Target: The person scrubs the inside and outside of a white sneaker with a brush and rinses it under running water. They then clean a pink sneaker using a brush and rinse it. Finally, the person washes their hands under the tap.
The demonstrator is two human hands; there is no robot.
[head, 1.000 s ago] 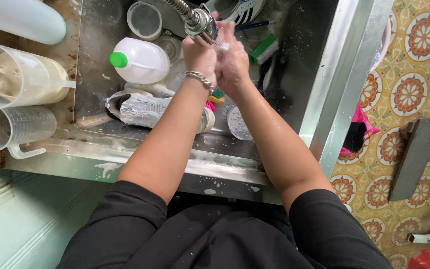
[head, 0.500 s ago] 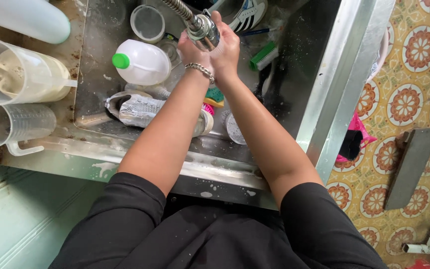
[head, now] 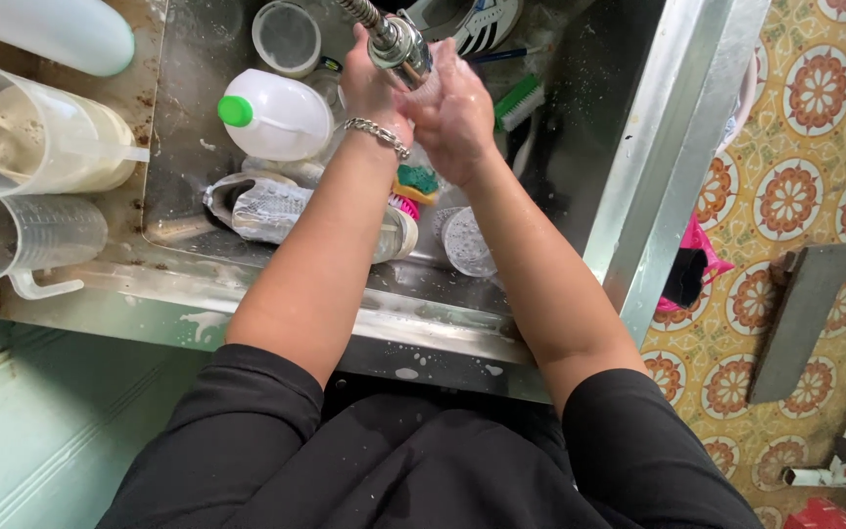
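Note:
My left hand (head: 372,90) and my right hand (head: 457,113) are pressed together under the metal faucet head (head: 401,47) over a steel sink (head: 638,167). Both are wet and hold nothing I can make out. A metal chain bracelet (head: 376,133) circles my left wrist. Below my forearms a grey-white sneaker (head: 276,211) lies in the basin. A white bottle with a green cap (head: 276,116) lies to the left of my hands.
A green brush (head: 518,101), a striped sneaker (head: 472,22), a clear cup (head: 286,37) and a round lid (head: 466,242) sit in the sink. Two clear measuring jugs (head: 26,186) stand on the left counter. Patterned floor tiles (head: 815,196) lie to the right.
My hands dropped slightly from the faucet head and my right hand slid down and right over the left, rubbing under the water.

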